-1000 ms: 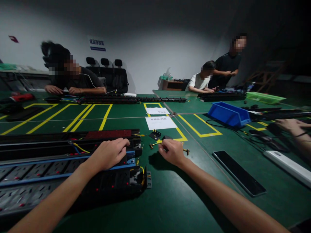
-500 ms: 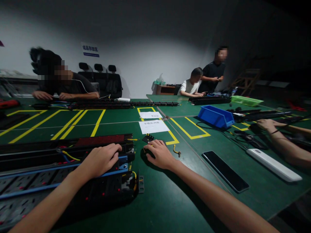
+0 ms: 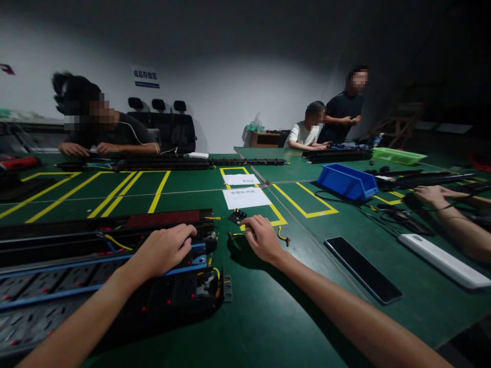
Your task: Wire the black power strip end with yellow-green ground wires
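My left hand (image 3: 164, 251) rests over the ends of the black power strips (image 3: 180, 296) at the left, palm down, thumb apart from the fingers. Blue edging runs along one strip, with sockets and red dots on its face. Over the table, my right hand (image 3: 264, 236) reaches forward with thumb and index finger apart. Its index fingertip is at the edge of a small black bracket-like part (image 3: 237, 216); whether they touch, I cannot tell. A short yellow wire (image 3: 283, 236) with a dark end lies just right of that hand. Another yellow wire end (image 3: 232, 234) shows to its left.
A black phone (image 3: 362, 268) and a white bar-shaped device (image 3: 441, 259) lie at right. Beyond are a blue bin (image 3: 347, 182), printed sheets (image 3: 245, 198) and a green tray (image 3: 399, 156). A co-worker's hands (image 3: 431, 197) work at far right; several people are around the table.
My right hand has moved slightly forward and right, its index finger now at the black part. A yellow wire end shows where that hand was. The view has shifted a little.
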A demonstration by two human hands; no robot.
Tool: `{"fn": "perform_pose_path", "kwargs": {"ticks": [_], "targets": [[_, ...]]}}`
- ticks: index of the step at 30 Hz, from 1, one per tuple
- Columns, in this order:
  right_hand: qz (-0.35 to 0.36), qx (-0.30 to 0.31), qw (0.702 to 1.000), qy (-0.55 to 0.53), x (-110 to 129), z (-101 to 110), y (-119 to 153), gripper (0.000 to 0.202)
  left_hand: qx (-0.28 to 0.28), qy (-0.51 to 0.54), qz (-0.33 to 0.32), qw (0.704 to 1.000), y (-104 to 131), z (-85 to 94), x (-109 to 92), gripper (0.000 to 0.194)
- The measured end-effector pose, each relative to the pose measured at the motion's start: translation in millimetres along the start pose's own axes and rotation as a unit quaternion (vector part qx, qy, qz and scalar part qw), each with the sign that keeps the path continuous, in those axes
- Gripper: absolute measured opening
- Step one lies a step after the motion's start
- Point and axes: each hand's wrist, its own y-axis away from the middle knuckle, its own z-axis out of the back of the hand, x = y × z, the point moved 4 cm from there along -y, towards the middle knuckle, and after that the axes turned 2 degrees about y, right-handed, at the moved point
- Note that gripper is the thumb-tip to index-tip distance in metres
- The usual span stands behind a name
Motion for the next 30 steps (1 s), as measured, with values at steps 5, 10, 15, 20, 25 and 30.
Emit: {"fn": "perform_pose_path", "kwargs": {"ticks": [5,10,15,20,25,30], "targets": [[-0.139,-0.195,0.964,-0.114,-22,14,2,0.022,-0.004,-0.005,-0.002,1.000,0,0.6,-1,0.030],[-0.213,-0.253,0.933,-0.145,-40,15,4,0.024,0.004,-0.011,0.000,1.000,0,-0.9,0,0.030],[-0.237,-0.231,0.929,-0.167,-42,8,6,0.030,0.010,-0.021,0.001,1.000,-1,-2.1,1,0.032],[-0.264,-0.142,0.931,-0.210,-35,1,8,0.035,0.008,-0.025,0.000,1.000,-1,-1.6,1,0.032],[-0.265,-0.130,0.944,-0.147,-32,5,7,0.040,0.010,-0.021,-0.001,1.000,-1,-1.1,0,0.031],[-0.280,-0.133,0.942,-0.126,-34,5,8,0.042,0.010,-0.018,0.000,1.000,-1,-0.8,0,0.031]]}}
